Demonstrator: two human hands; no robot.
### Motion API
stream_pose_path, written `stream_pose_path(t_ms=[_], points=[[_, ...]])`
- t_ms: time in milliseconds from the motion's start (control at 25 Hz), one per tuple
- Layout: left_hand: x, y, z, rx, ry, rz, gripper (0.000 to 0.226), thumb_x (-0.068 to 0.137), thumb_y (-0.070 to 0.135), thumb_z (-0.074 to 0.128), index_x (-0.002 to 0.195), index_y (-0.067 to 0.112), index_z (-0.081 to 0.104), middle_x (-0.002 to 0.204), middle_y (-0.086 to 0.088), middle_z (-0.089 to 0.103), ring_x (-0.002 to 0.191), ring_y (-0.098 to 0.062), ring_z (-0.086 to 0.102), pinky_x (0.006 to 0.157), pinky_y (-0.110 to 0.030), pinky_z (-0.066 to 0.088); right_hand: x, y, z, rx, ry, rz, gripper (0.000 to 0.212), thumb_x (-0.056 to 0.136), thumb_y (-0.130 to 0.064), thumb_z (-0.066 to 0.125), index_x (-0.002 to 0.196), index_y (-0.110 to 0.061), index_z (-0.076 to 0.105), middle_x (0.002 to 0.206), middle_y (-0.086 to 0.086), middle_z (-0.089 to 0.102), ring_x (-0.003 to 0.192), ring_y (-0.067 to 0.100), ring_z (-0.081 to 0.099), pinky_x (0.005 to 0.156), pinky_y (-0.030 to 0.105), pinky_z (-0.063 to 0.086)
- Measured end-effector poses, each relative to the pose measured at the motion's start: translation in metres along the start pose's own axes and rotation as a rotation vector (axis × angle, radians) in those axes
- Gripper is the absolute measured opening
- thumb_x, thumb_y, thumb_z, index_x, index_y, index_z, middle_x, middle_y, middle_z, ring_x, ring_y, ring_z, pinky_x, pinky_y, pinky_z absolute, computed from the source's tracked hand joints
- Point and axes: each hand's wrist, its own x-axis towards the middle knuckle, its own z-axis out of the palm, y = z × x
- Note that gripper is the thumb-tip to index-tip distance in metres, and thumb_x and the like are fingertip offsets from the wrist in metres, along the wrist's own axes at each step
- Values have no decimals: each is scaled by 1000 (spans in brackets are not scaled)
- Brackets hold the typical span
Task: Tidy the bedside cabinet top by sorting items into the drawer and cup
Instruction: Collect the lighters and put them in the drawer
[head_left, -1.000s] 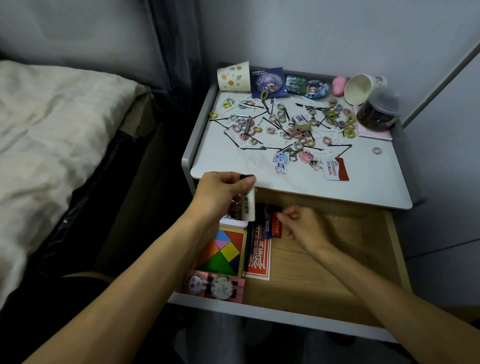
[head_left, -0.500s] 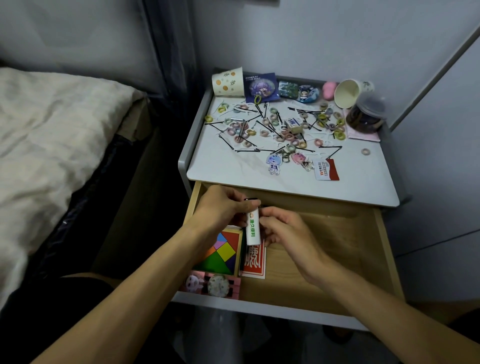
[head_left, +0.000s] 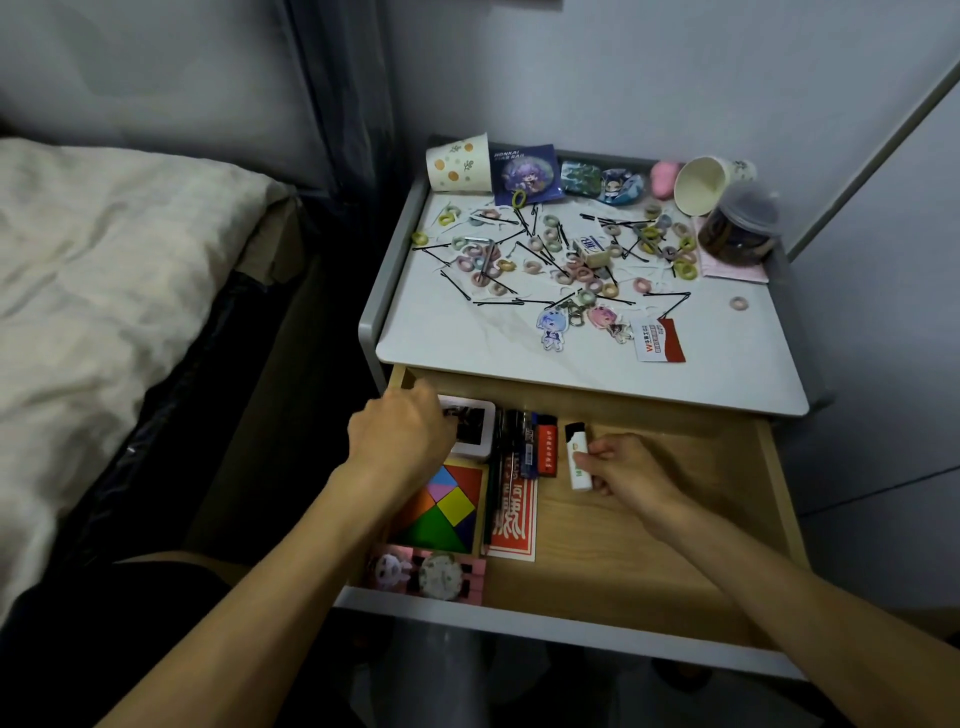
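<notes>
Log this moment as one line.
right hand: pinches white lighter in drawer | left hand: at white frame, grip unclear

Blue badge card (head_left: 527, 174), far beyond the left hand (head_left: 402, 436), at the back edge of the bench (head_left: 467, 338): "HONKAI STAR RAIL". Red-and-white tag (head_left: 660, 340), on the bench beyond the right hand (head_left: 628, 467): orange "W", remainder too small. Red sheet (head_left: 514, 525), in the drawer (head_left: 649, 545) between the hands: large white Chinese characters. White lighter (head_left: 577, 457), pinched by the right hand: green print, illegible.
</notes>
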Motion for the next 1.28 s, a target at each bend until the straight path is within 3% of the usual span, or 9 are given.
stream_pose_path(t_ms=[280,720,920,1080,1160,1280], points=[[7,1,5,13,-18,13,31,96,40,47,110,14,58,106,-11,64,95,-33,62,77,-38,49,29,0,9,-12,64,45,24,88,-8,68,107,3,60,87,17,64,61,17,55,61,27,50],[7,5,4,66,-2,43,32,98,40,46,112,13,57,110,-12,63,98,-33,61,72,-34,40,27,-4,10,-95,63,-19,15,88,-5,68,98,3,60,74,7,62,58,13,58,51,17,49],[6,4,4,82,18,52,32,98,39,46,110,12,56,111,-13,63,98,-34,61,72,-34,38,25,-3,8,-111,70,-36,20,89,-5,66,103,7,60,80,13,64,61,15,58,58,24,52],[2,11,-5,20,74,88,31,96,37,47,113,15,59,111,-12,65,98,-35,62,74,-36,45,10,-7,2,-174,94,-122,5,91,-10,65,86,-11,65,77,9,66,62,15,59,69,37,56],[0,18,-14,-93,87,119,28,96,37,48,114,20,63,108,-7,70,97,-31,64,79,-38,53,-3,-13,-7,-248,82,-221,18,91,-11,65,77,-23,63,77,3,69,61,12,62,64,31,55],[-2,29,-29,-302,29,152,21,96,33,52,108,24,67,99,-3,72,84,-22,69,77,-40,57,-25,-26,-31,-305,32,-358,17,90,-16,65,80,-30,65,75,-3,70,60,7,66,56,20,51]])
